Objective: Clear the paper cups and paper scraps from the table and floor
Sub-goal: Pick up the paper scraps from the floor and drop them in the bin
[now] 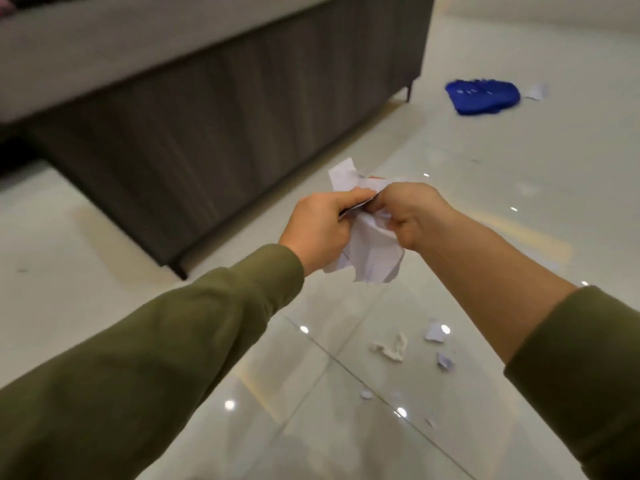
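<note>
Across the upper left of the frame runs a dark upholstered base (207, 116) on short legs. At mid-frame my left grip (318, 223) is curled tight round a crumpled paper bundle (370, 251), and my right grip (412, 216) pinches the same bundle from the other side, above the glossy tiled floor (104, 237). Lower right of centre, torn paper scraps (389, 348) lie scattered on the tiles. At upper right a blue object (483, 97) lies on the floor, another white scrap (538, 91) just beside it.

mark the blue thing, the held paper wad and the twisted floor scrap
blue thing (481, 97): head view, its middle
paper wad (372, 251): head view, lower hanging part
twisted scrap (389, 351): head view, its middle
</note>
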Demonstrator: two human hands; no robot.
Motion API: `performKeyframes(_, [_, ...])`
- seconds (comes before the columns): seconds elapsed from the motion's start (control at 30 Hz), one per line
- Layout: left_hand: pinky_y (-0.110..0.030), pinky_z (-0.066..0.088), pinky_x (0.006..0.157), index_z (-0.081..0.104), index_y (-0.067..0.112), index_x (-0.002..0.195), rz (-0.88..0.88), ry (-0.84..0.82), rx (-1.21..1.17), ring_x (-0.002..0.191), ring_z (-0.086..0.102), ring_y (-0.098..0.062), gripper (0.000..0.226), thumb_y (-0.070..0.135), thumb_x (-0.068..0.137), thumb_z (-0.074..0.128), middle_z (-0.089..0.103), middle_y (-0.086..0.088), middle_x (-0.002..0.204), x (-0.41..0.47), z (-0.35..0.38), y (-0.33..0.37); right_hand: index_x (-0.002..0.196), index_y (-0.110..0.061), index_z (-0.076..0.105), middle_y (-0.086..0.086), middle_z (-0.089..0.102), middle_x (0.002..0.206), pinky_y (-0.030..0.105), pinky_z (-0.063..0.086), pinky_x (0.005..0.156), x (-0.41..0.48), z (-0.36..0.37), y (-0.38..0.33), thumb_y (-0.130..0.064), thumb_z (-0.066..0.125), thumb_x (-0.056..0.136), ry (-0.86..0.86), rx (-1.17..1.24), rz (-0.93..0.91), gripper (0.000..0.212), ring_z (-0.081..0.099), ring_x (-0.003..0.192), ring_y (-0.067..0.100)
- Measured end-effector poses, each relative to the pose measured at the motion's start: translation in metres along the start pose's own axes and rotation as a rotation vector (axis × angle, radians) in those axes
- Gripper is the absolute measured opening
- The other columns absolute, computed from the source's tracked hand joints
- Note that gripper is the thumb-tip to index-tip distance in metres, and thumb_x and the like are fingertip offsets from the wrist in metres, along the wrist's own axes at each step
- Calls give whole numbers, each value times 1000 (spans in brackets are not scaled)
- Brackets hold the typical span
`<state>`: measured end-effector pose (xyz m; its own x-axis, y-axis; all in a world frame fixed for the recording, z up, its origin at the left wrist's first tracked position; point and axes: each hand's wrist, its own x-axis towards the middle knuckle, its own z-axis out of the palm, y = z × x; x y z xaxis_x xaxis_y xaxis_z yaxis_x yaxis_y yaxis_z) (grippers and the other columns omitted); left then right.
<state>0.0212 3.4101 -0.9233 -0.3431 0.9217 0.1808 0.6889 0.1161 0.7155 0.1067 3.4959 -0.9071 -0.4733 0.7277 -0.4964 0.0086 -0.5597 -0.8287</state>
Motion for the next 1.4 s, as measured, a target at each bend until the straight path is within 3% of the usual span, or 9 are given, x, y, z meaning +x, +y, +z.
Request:
performKeyframes(0.17, [4, 34, 84, 64, 19, 120, -17, 182, 34, 98, 54, 2, 40, -3, 88, 51, 66, 5, 117, -25, -74, 4, 70, -14, 57, 6, 57, 68, 15, 46, 37, -36, 70, -28, 1, 57, 83, -71, -153, -48, 20, 55, 55, 15])
performKeyframes(0.3, [4, 34, 86, 64, 16, 118, -40, 326, 63, 101, 54, 2, 39, -3, 86, 54, 66, 3, 117, -65, -134, -17, 71, -13, 62, 8, 60, 67, 18, 48, 37, -57, 140, -13, 13, 52, 77, -144, -186, -87, 28, 58, 54, 18])
performKeyframes(0.4, [6, 33, 83, 65, 15, 117, -76, 401, 98, 96, 51, 8, 38, -4, 86, 55, 66, 4, 115, -104, -181, -36, 86, -8, 67, 12, 64, 75, 27, 57, 57, -78, 198, 6, 13, 51, 76, -227, -254, -74, 28, 63, 65, 24])
performKeyframes(0.73, [-7, 38, 87, 64, 18, 119, -349, 607, 211, 102, 56, -7, 39, -3, 87, 54, 64, 9, 111, -288, -328, -118, 85, -6, 62, 6, 57, 65, 12, 36, 28, -189, 397, 128, 11, 54, 77, -519, -360, -6, 20, 53, 52, 16])
performKeyframes(0.83, [1, 37, 84, 63, 17, 119, -450, 675, 207, 102, 55, -4, 39, -3, 87, 54, 62, 11, 110, -345, -358, -135, 102, -6, 63, 7, 59, 72, 17, 45, 37, -220, 448, 168, 9, 52, 80, -627, -403, 45, 29, 55, 58, 19])
performKeyframes(0.93, [9, 31, 79, 63, 17, 119, -518, 748, 188, 101, 52, 0, 40, -4, 87, 53, 56, 17, 107, -395, -372, -151, 111, -7, 63, 10, 64, 80, 25, 50, 52, -243, 483, 211, 11, 48, 80, -696, -450, 107, 39, 60, 63, 21])
performKeyframes(1.13, [8, 33, 79, 61, 26, 121, -702, 712, 35, 101, 54, 4, 39, 3, 91, 53, 56, 24, 107, -472, -327, -198, 98, -1, 65, 9, 60, 72, 13, 40, 32, -260, 470, 299, 17, 53, 80, -762, -526, 243, 27, 55, 60, 18])
performKeyframes(1.23, [7, 34, 76, 58, 32, 123, -780, 663, -15, 98, 54, 1, 39, 7, 94, 50, 55, 23, 106, -487, -303, -220, 100, -3, 65, 10, 62, 76, 18, 47, 40, -248, 460, 332, 14, 53, 80, -723, -660, 249, 29, 58, 62, 19])
performKeyframes(1.4, [7, 37, 71, 56, 30, 127, -850, 645, -26, 93, 53, -2, 41, 5, 94, 48, 58, 13, 105, -502, -294, -239, 102, -5, 64, 17, 68, 94, 41, 56, 83, -245, 460, 365, 4, 55, 81, -737, -744, 162, 25, 66, 88, 32])
